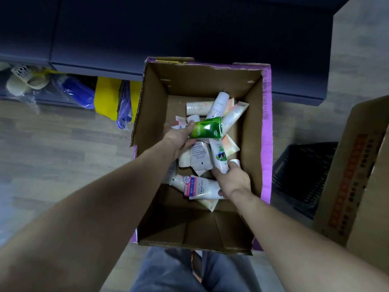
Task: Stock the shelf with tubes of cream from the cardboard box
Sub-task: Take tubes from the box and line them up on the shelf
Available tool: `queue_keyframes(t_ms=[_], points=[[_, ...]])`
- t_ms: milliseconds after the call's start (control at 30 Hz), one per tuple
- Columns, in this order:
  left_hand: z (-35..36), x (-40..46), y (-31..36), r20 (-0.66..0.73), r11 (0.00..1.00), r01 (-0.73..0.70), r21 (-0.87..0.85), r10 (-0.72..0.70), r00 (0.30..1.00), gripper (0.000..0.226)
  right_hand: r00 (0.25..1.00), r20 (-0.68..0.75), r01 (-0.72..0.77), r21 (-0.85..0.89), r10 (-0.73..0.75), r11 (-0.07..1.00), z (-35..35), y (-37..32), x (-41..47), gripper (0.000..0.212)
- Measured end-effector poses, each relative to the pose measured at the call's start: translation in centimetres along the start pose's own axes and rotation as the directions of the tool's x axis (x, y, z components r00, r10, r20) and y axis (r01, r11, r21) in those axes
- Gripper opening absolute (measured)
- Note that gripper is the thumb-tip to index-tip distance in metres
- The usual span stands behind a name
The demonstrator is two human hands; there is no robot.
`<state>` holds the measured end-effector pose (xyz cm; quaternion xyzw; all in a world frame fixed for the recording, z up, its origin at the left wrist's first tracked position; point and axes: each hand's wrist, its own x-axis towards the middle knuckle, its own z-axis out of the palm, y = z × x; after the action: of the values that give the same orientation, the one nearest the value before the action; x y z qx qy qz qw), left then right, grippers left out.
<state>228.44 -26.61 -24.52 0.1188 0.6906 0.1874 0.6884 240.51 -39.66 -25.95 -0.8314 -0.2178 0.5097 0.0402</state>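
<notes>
One white tube with a pink label [199, 187], lying near the front of the cardboard box [153, 106], reads "Facial"; its other characters are too small to make out. Print on the green tube [207, 129], the remaining tubes and the neighbouring carton [349, 182] is illegible.

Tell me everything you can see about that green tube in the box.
The green tube is glossy, soft-looking plastic, bright green with white lettering and a paler highlight down its middle. Its flat crimped end points right; its cap end is hidden under the left hand, whose thumb and fingers grip it. It lies roughly level above the pile of mostly white tubes in the cardboard box.
</notes>
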Motion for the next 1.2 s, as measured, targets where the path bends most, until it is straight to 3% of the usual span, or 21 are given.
queue_keyframes(t_ms=[67, 133, 233, 333, 367, 433, 567, 667, 767, 933, 1067, 1200], points=[[-0.6, 0.9, -1.6, -0.070, 0.979, -0.055, 0.195, 0.070, 0.995, 0.055, 0.998, 0.021, -0.057, 0.087, 0.056, 0.995, 0.1, 0.1, 0.1, 0.027], [-1.2, 1.8, -2.6, -0.120, 0.848, -0.098, 0.520, 0.187, 0.975, 0.058, 0.996, 0.051, -0.081, 0.167, 0.074, 0.983, 0.3, -0.1, 0.2, 0.026], [-1.7, 2.0, -3.2, -0.109, 0.423, -0.026, 0.906, 0.291, 0.950, 0.058, 0.993, 0.084, -0.097, 0.240, 0.079, 0.966, 0.4, -0.6, 0.4, 0.022], [-1.3, 2.1, -3.9, 0.045, -0.009, -0.046, 0.999, 0.464, 0.885, 0.057, 0.996, 0.045, -0.081, 0.194, 0.074, 0.978, 0.6, -0.5, 0.6, 0.020], [-1.1, 2.3, -4.2, 0.108, -0.092, -0.071, 0.993, 0.498, 0.860, 0.057, 0.998, 0.014, -0.066, 0.165, 0.065, 0.984, 0.6, -0.3, 0.7, 0.022], [-0.8, 2.7, -4.2, 0.181, -0.167, -0.109, 0.980, 0.517, 0.837, 0.056, 0.998, -0.038, -0.041, 0.118, 0.046, 0.992, 0.5, 0.0, 0.8, 0.028], [-1.1, 2.8, -3.5, 0.194, -0.099, -0.166, 0.981, 0.506, 0.841, 0.050, 0.996, -0.088, 0.028, 0.122, -0.017, 0.992, 0.0, 0.1, 0.3, 0.037], [-1.2, 2.2, -3.3, 0.140, 0.099, -0.211, 0.972, 0.478, 0.867, 0.059, 0.990, -0.136, 0.061, 0.139, -0.042, 0.988, -0.3, -0.7, -0.4, 0.036], [-1.4, 1.4, -3.5, 0.140, 0.196, -0.257, 0.946, 0.468, 0.872, 0.062, 0.980, -0.183, 0.109, 0.179, -0.075, 0.978, -0.2, -1.6, -0.9, 0.037], [-1.9, -0.7, -3.1, 0.162, 0.250, -0.314, 0.916, 0.487, 0.858, 0.060, 0.951, -0.292, 0.158, 0.181, -0.100, 0.971, -0.4, -3.3, -3.0, 0.046], [-2.0, -3.5, -2.0, 0.166, 0.204, -0.319, 0.926, 0.538, 0.826, 0.064, 0.912, -0.379, 0.231, 0.162, -0.156, 0.959, -1.8, -4.6, -5.0, 0.048], [-1.7, -6.6, -0.5, 0.119, 0.278, -0.333, 0.901, 0.580, 0.806, 0.050, 0.890, -0.413, 0.278, 0.154, -0.194, 0.948, -3.4, -5.9, -6.6, 0.046]])
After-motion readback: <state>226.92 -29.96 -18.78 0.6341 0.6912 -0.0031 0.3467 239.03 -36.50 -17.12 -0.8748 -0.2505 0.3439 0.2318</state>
